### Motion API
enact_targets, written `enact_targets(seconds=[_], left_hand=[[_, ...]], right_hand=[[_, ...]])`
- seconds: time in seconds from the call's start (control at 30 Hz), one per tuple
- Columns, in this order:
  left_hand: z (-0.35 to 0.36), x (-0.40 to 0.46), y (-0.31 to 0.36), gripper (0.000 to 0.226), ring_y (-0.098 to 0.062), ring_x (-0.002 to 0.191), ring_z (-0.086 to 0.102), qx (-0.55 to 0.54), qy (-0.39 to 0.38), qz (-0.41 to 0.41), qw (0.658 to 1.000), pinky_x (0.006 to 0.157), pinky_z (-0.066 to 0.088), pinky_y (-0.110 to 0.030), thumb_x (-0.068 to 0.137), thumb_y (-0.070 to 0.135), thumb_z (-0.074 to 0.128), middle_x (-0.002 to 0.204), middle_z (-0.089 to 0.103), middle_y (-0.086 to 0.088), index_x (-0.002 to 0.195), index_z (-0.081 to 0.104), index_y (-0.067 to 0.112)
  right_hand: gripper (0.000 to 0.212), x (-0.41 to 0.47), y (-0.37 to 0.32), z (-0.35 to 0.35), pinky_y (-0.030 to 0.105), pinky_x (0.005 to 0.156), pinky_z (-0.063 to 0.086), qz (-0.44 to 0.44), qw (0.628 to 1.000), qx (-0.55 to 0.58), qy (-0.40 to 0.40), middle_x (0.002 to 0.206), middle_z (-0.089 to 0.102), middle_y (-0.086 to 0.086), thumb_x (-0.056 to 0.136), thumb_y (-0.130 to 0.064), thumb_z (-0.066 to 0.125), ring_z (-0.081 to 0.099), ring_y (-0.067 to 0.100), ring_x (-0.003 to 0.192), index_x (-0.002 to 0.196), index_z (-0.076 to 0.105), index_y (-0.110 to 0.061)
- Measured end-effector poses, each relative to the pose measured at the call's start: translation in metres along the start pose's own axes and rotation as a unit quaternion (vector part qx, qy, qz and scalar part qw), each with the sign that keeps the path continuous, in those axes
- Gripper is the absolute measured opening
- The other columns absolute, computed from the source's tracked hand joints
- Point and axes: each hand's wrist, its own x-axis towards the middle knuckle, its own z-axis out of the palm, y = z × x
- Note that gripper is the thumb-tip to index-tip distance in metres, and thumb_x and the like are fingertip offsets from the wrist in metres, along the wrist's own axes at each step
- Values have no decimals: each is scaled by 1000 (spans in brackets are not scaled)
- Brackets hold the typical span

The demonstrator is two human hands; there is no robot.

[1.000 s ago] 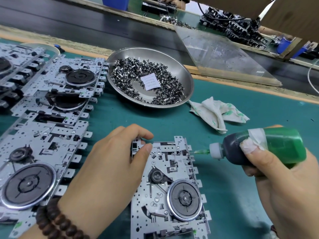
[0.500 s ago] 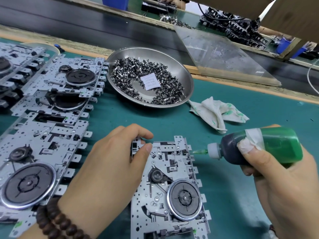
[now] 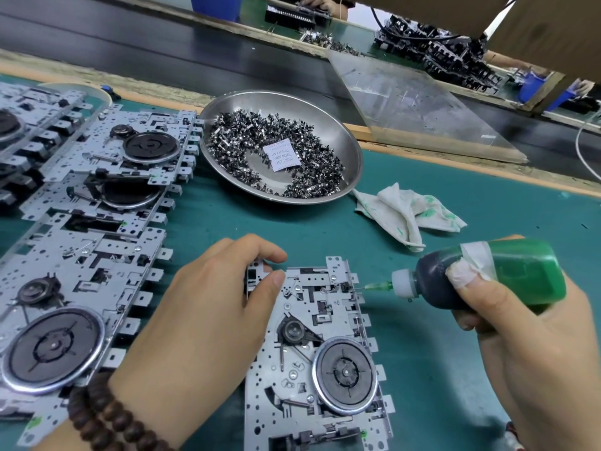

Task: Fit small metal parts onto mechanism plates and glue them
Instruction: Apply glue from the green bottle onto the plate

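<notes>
A grey mechanism plate (image 3: 312,359) with a round black flywheel lies on the green mat in front of me. My left hand (image 3: 208,320) rests on its left side, thumb and fingers gripping its top left corner. My right hand (image 3: 533,346) holds a green glue bottle (image 3: 487,275) sideways. The bottle's thin green needle tip touches the plate's upper right edge. A steel bowl (image 3: 344,138) behind the plate holds several small metal parts (image 3: 312,177) and a white paper slip.
Several overlapping mechanism plates (image 3: 87,255) cover the mat at the left. A crumpled white cloth (image 3: 406,213) with green stains lies right of the bowl. A clear plastic sheet (image 3: 422,105) leans over a dark conveyor belt (image 3: 162,56) at the back.
The glue bottle has moved left, bringing its needle tip from beside the plate onto the plate's upper right edge. My left hand has stayed in place.
</notes>
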Motion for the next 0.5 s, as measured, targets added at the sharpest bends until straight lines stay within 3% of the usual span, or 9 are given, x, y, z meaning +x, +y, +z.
enact_targets(seconds=[0.07, 0.13, 0.2, 0.33, 0.4, 0.5], left_hand=[[0, 0, -1, 7, 10, 44, 46, -4, 6, 2, 1000, 56, 35, -3, 84, 37, 52, 51, 49, 35, 90, 55, 39], [1, 1, -1, 8, 11, 45, 46, -7, 16, 4, 1000, 56, 35, -3, 84, 37, 53, 47, 50, 19, 91, 55, 40], [1, 1, -1, 9, 12, 47, 45, -7, 21, 3, 1000, 54, 34, -5, 85, 37, 52, 46, 44, 10, 92, 55, 40], [1, 0, 0, 10, 14, 47, 45, -18, 1, 0, 1000, 52, 34, -4, 87, 36, 51, 51, 49, 33, 96, 53, 40], [1, 1, -1, 10, 15, 47, 44, -24, 8, -4, 1000, 51, 34, -6, 87, 36, 52, 48, 47, 17, 97, 53, 39], [2, 2, -2, 12, 15, 47, 44, -31, 10, -11, 999, 51, 34, -7, 88, 37, 48, 68, 46, 16, 100, 51, 39]], right_hand=[[47, 0, 2, -1, 15, 45, 38, 5, 1000, 4, 16, 60, 59, -5, 52, -57, 80, 49, 12, 53, 73, 65, -17], [28, 1, 1, -4, 13, 44, 36, 24, 997, 72, 28, 63, 60, 0, 60, -34, 78, 49, 14, 54, 70, 62, -13], [13, 3, -3, -3, 10, 41, 33, 68, 982, 173, 28, 65, 59, -3, 63, -17, 70, 45, 4, 47, 69, 59, -18], [34, -5, -11, 7, 6, 40, 34, 171, 939, 298, 7, 57, 57, -7, 35, -36, 87, 38, -3, 36, 57, 64, -24], [41, -12, -11, 18, 7, 43, 37, 180, 944, 276, -10, 48, 52, -6, 29, -42, 88, 40, 0, 35, 55, 65, -22], [42, -19, -11, 30, 13, 47, 39, 146, 964, 216, -43, 54, 53, -2, 36, -45, 88, 47, 10, 47, 61, 66, -19]])
